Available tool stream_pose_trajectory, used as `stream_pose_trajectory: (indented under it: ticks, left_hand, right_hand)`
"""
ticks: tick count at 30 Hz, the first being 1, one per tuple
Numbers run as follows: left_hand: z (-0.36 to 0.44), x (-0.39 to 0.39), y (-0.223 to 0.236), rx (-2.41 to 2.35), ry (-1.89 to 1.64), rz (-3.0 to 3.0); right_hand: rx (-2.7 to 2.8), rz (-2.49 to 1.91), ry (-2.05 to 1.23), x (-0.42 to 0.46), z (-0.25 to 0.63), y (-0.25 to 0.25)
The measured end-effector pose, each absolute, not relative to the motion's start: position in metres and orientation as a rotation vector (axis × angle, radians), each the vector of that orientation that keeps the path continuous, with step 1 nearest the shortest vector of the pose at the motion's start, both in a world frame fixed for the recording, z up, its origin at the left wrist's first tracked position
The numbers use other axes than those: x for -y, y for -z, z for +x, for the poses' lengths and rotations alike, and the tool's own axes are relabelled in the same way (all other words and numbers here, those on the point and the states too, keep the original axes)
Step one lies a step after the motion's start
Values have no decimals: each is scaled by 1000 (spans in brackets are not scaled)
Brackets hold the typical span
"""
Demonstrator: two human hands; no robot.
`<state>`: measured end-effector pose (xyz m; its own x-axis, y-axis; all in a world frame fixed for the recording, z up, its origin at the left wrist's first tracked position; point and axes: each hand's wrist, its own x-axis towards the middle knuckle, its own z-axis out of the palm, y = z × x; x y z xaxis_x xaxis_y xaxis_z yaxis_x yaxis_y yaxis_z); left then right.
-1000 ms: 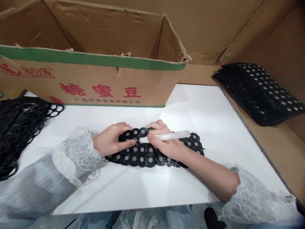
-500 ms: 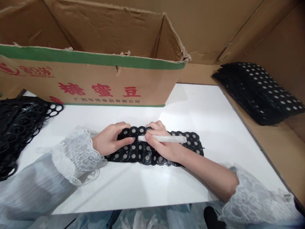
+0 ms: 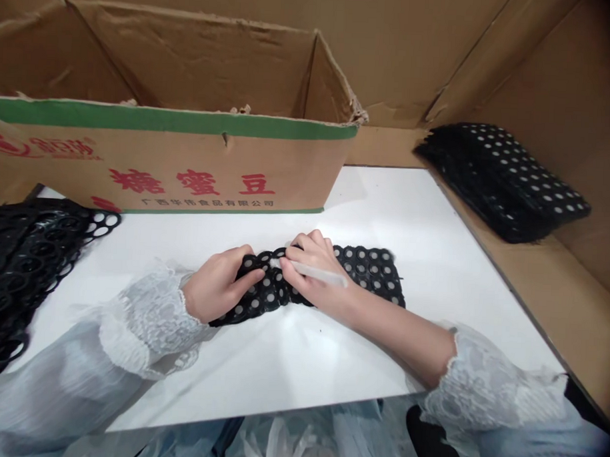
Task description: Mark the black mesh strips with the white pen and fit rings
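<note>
A black sheet (image 3: 368, 265) of joined rings with pale round centres lies across the white table, bent and slightly raised near its middle. My left hand (image 3: 217, 284) is closed on its left part, thumb on top and fingers behind the far edge. Wrapped round a white pen-like stick (image 3: 318, 273), my right hand (image 3: 326, 266) rests over the middle of the sheet. The stick's left tip is close to the sheet's rings, and its other end points right. My right fingertips curl over the sheet's far edge, where their contact is partly hidden.
A large open cardboard box (image 3: 227, 152) stands behind the hands. Black ring-holed sheets (image 3: 39, 246) are heaped at the left. A stack of dotted black sheets (image 3: 517, 176) sits on cardboard at the right. Plastic bags (image 3: 287, 441) show below the table's front edge (image 3: 258, 415).
The sheet's middle has bent, its near edge rising from the table. My right hand has shifted slightly up, and the stick has turned so that its right end points lower. The view has shifted slightly.
</note>
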<state>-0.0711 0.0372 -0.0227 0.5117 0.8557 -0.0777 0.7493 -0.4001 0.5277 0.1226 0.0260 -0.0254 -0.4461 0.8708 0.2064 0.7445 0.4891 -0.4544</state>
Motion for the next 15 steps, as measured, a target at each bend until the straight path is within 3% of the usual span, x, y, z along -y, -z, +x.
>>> stream_pose_trajectory:
  ticks: [7,15]
  left_hand:
    - [-72,-35,23,-1323,-321,2239]
    - [-71,-39,23,-1225,-394,2039]
  right_hand:
    - [2195,-1266,-761,-30,134,20]
    - [2186,-1279,-793,-25,129,20]
